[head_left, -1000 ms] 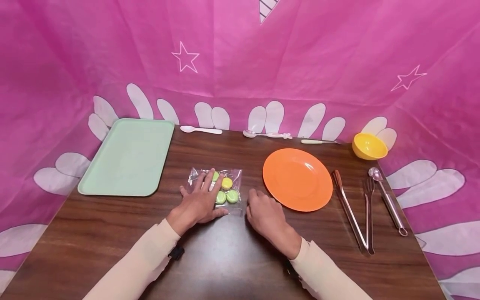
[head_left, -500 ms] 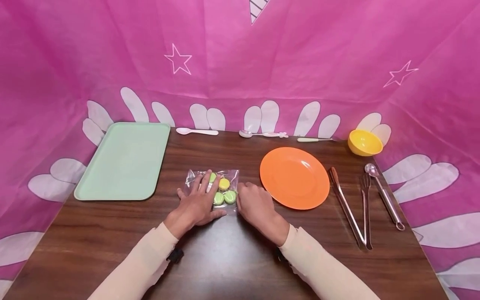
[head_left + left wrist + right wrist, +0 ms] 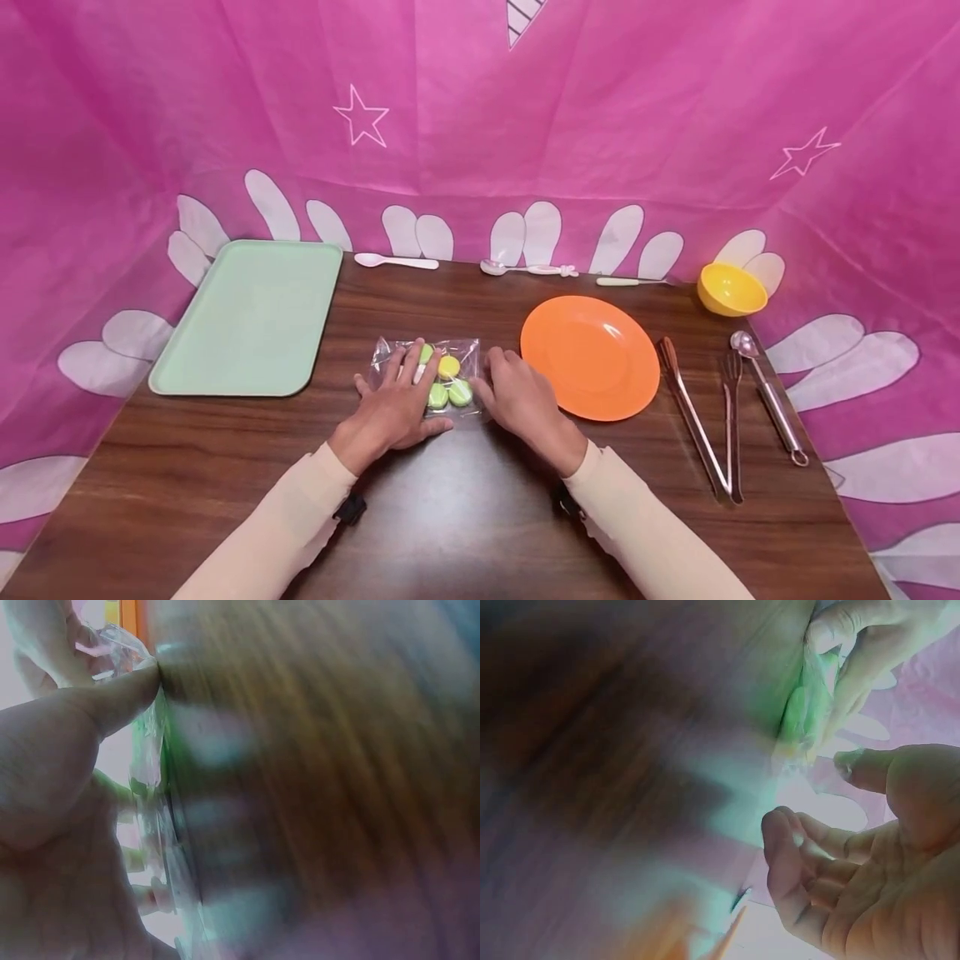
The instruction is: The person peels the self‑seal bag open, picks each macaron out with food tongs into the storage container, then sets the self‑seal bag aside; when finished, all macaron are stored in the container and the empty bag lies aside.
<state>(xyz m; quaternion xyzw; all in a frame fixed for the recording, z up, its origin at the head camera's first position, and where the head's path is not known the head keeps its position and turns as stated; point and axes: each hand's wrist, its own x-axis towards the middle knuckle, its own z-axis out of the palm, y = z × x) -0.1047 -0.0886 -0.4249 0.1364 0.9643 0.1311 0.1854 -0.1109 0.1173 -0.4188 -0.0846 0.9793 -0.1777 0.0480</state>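
A clear plastic bag (image 3: 469, 354) with several round green and yellow pieces that look like macarons (image 3: 459, 392) lies on the table. My left hand (image 3: 392, 408) rests on its left part with straight, spread fingers, covering some of the pieces; the left wrist view has the thumb (image 3: 127, 697) along the bag's near edge. Just right of the bag is my right hand (image 3: 521, 400), its thumb close by the bag's right edge. In the right wrist view, the fingers (image 3: 787, 862) are loosely curled, with a gap to the thumb (image 3: 866, 771) and nothing between them.
An orange plate (image 3: 590, 358) stands right of my right hand. Farther right lie tongs (image 3: 697, 425), a scoop (image 3: 772, 400) and a yellow bowl (image 3: 732, 290). A green tray (image 3: 251, 321) is at left. Two spoons (image 3: 397, 262) (image 3: 525, 269) and a light-handled utensil (image 3: 622, 282) line the back.
My right hand first came in to the bag's right edge, then drew slightly back, its thumb parting from the fingers. The left hand has stayed on the bag.
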